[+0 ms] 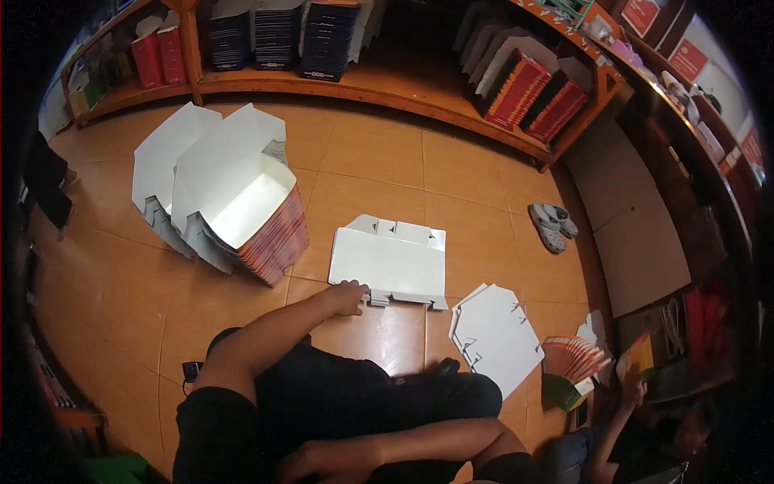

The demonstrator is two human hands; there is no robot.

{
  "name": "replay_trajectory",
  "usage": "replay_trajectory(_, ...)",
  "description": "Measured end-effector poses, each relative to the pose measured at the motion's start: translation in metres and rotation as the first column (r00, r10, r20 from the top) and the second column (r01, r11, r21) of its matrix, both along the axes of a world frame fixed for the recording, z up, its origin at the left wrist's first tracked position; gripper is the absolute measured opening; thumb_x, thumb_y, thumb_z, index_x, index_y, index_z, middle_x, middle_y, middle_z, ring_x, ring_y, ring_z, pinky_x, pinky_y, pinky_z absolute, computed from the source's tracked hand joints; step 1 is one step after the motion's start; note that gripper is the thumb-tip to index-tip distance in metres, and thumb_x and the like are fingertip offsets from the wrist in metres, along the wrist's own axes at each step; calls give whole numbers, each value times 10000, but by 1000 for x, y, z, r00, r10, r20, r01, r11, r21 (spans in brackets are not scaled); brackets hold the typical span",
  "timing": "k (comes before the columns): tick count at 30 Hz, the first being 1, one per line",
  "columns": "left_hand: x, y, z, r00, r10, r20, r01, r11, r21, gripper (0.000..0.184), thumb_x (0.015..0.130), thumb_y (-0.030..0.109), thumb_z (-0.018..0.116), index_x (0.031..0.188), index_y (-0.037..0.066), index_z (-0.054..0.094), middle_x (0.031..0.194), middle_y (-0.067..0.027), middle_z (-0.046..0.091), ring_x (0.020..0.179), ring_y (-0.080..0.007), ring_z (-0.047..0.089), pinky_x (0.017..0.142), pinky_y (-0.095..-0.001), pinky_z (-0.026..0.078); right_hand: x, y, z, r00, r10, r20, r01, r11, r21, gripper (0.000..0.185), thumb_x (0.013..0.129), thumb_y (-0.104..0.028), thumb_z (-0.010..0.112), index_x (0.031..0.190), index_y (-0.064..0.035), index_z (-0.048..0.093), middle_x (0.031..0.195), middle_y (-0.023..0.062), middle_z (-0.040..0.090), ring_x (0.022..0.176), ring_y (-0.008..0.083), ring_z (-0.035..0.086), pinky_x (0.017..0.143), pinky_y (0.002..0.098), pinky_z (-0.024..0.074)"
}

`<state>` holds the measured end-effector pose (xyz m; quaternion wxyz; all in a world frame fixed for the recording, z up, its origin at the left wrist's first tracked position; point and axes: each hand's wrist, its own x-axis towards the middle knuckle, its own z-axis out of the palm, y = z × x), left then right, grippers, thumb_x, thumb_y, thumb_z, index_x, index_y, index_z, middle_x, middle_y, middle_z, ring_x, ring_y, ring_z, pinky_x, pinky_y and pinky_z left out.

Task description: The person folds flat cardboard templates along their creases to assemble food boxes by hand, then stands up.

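A flat white cardboard box blank (389,260) with slotted, folded flaps lies on the tiled floor in front of me. My left hand (348,298) is at its near left corner, with the fingers bent over the flap edge there. My right hand (326,461) rests low across my lap at the bottom of the view; its fingers are dark and partly cut off. To the right of the blank lie a few more flat white blanks (500,339), stacked beside my knee.
Nested open boxes (274,234) with red-printed sides stand at the left. Grey clogs (550,228) lie at the right. A wooden shelf (387,90) with stacked cartons runs along the back. Another person's hand (634,389) holds a yellow-orange piece near fanned printed cartons (574,359).
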<state>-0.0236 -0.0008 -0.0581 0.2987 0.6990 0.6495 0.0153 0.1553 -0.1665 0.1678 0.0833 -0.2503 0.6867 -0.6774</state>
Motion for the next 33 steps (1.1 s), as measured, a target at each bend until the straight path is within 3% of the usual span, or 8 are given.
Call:
replay_trajectory(14,-25,-85,106,926,-114,360,95,993,70,496,847,284,682,1236,19,525,1164,-211,592,1095,-318,574,927,-394,459,3,-47,15,985,101,-139,-145,920,-363,123,884,-58,602,823,43,566,800,183,564,740,341,532,689,443,430)
replay_trajectory(18,-28,-75,97,904,-155,398,104,984,146,479,850,280,684,1217,11,536,1128,-208,611,1071,-319,589,911,-391,466,21,-27,-6,959,265,98,-207,894,-397,183,916,-141,608,791,-8,591,826,209,575,809,323,533,767,470,411)
replay_trajectory(21,-27,-73,95,871,-122,475,42,984,174,440,853,262,689,1184,3,559,1091,-198,630,1018,-313,613,881,-382,483,19,4,1,981,147,129,-101,947,-305,137,920,-130,602,985,-17,646,1045,149,636,1045,279,600,898,374,467)
replay_trajectory(23,-26,-75,101,870,-134,474,59,984,170,437,852,257,691,1184,3,560,1090,-198,631,1014,-310,614,879,-381,484,37,40,6,947,-245,208,276,951,-138,112,911,-118,624,994,-46,644,1035,95,654,998,206,612,887,330,475)
replay_trajectory(25,-22,-80,112,873,-130,469,46,982,185,435,862,257,679,1194,4,556,1094,-198,630,1012,-306,614,885,-379,481,67,90,9,757,-599,261,610,791,46,139,884,-86,644,1015,-40,645,1054,100,651,1014,195,603,919,325,458)
replay_trajectory(27,-14,-84,133,854,-98,511,30,990,139,432,876,246,667,1216,6,549,1129,-191,618,1044,-295,599,911,-380,473,113,152,-21,322,-935,151,877,355,323,200,811,15,624,1010,-3,637,1010,88,656,993,173,608,914,312,463)
replay_trajectory(31,1,-95,158,812,-79,578,-6,989,144,422,892,271,639,1214,19,536,1121,-193,619,1045,-305,597,899,-387,475,218,253,-112,10,-996,-85,707,-53,706,345,832,-226,725,1067,-2,606,1005,141,658,966,238,637,882,348,501)
replay_trajectory(33,5,-97,167,775,-61,629,-5,995,102,411,893,271,635,1205,21,538,1142,-180,611,1053,-308,589,902,-398,474,254,263,-166,185,-966,-180,491,-68,868,509,776,-339,765,1130,-24,578,1157,192,584,1098,318,569,924,401,479)
